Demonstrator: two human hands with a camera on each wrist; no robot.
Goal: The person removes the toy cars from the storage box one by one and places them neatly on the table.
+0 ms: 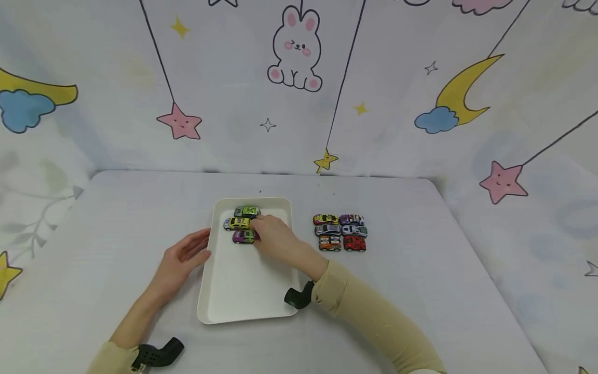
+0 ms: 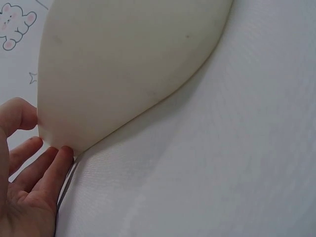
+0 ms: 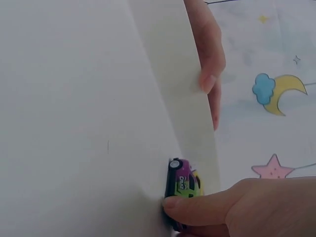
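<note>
A white tray [image 1: 252, 291] on the table holds three toy cars near its far end: a green one [image 1: 246, 211], a yellow one [image 1: 236, 223] and a purple and green one [image 1: 242, 237]. My right hand [image 1: 279, 240] reaches over the tray's right side and pinches the purple and green car, its thumb on the car's side in the right wrist view. The fingers there partly hide the yellow car. My left hand [image 1: 182, 259] touches the outside of the tray's left wall with its fingertips and thumb, fingers mostly extended.
Right of the tray, several toy cars stand in two columns, among them a yellow one [image 1: 325, 219], a purple one [image 1: 351, 219] and a red one [image 1: 354, 243]. A white cloth [image 1: 420, 291] covers the table. Behind it hangs a patterned backdrop [image 1: 243, 78].
</note>
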